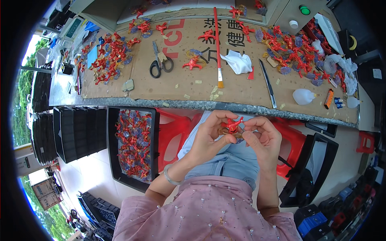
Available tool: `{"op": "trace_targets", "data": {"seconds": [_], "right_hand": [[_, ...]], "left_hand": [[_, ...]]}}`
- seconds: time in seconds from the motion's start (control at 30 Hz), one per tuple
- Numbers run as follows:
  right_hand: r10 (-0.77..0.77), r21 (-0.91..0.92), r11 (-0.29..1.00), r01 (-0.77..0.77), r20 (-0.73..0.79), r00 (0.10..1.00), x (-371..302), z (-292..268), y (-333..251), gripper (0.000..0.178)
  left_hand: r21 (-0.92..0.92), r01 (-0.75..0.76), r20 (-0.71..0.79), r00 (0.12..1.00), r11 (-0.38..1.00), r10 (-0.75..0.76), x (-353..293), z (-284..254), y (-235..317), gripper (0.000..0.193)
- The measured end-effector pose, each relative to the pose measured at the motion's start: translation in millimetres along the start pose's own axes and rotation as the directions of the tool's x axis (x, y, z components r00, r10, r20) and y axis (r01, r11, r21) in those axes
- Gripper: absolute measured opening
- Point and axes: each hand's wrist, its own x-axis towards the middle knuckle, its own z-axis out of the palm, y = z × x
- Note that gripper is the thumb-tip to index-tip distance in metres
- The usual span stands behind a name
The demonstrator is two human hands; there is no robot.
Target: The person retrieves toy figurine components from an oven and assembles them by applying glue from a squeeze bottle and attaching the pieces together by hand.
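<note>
Over my lap, just off the table's front edge, my left hand (210, 139) is closed around a small red plastic figurine (233, 125) with a yellowish clear part under it. My right hand (263, 138) is close against the same figurine, thumb and fingers pinched together; whatever lies between them is too small to make out. On the cardboard ahead lies a similar red figurine (193, 63) with a clear ring, beside a long red-handled brush (218, 48). Black-handled scissors (156, 66) rest left of it.
Piles of red figurines lie at the table's left (110, 56) and right (287, 50). A white cloth (238, 62), a slim knife (268, 86) and a white squeeze bottle (303, 96) sit nearer. Below, a black crate (114, 160) holds many figurines; red stools (171, 138) flank me.
</note>
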Motion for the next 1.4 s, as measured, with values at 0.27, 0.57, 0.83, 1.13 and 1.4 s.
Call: {"op": "trace_targets", "data": {"seconds": [0.27, 0.57, 0.83, 1.13, 1.4], "right_hand": [[-0.059, -0.074, 0.995, 0.061, 0.027, 0.998, 0, -5, 24, 0.013], [-0.099, -0.046, 0.994, 0.099, -0.011, 0.995, -1, 2, 30, 0.019], [-0.405, -0.347, 0.861, 0.373, -0.023, 0.914, 2, 7, 29, 0.012], [-0.525, -0.46, 0.758, 0.463, -0.008, 0.851, 6, 9, 26, 0.009], [-0.479, -0.404, 0.81, 0.426, -0.036, 0.877, 4, 9, 24, 0.01]], "left_hand": [[0.271, -0.077, -0.043, 0.995, 0.96, 0.093, -2, 1, 8, 0.038], [0.084, 0.033, -0.126, 0.992, 0.996, -0.022, -4, 3, 7, 0.035], [0.032, 0.017, -0.109, 0.994, 0.999, -0.014, -3, 1, 4, 0.037], [-0.009, -0.003, -0.098, 0.995, 1.0, 0.002, -2, 1, 6, 0.037], [-0.09, 0.043, -0.054, 0.997, 0.995, -0.048, -1, -7, 3, 0.038]]}}
